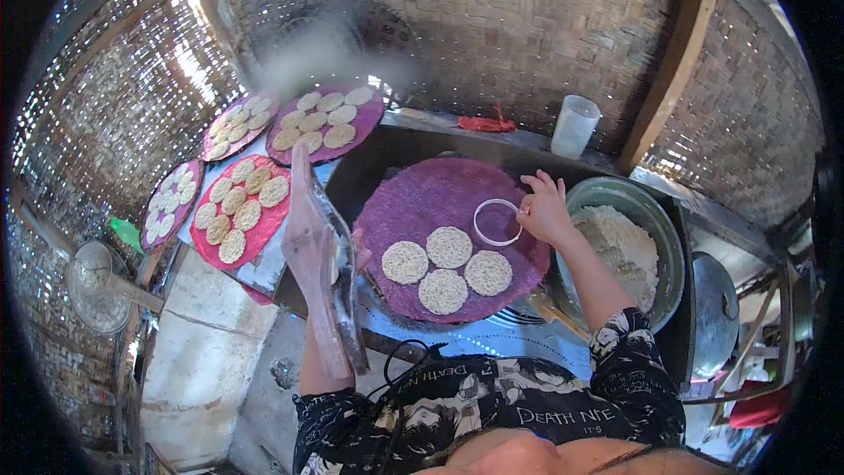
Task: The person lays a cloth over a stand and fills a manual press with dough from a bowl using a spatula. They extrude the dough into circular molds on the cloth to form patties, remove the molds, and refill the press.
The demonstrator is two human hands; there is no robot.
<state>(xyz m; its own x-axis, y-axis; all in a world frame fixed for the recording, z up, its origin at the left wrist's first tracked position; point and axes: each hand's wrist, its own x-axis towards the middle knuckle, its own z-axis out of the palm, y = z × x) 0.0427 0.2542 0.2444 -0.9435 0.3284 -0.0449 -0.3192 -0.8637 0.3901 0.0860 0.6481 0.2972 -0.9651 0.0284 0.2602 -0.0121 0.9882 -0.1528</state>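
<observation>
My right hand [545, 211] pinches the right edge of a thin white ring [476, 225], held over a round purple mat [440, 193]. Below and left of the ring, several pale discs with a stringy texture [442, 291] lie on the mat. My left hand [361, 251] is mostly hidden behind a long wooden lever-like piece [312, 246]; the fingers that show are closed at the mat's left edge. The mat rests over a dark rectangular tray [374, 145].
At the left, a pink mat [207, 251] and several purple ones bear more discs. A green basin [673, 273] of whitish dough or flour stands right, near a plastic cup [576, 127] and a metal lid [714, 312]. A strainer [97, 286] is far left; steam [330, 57] rises behind.
</observation>
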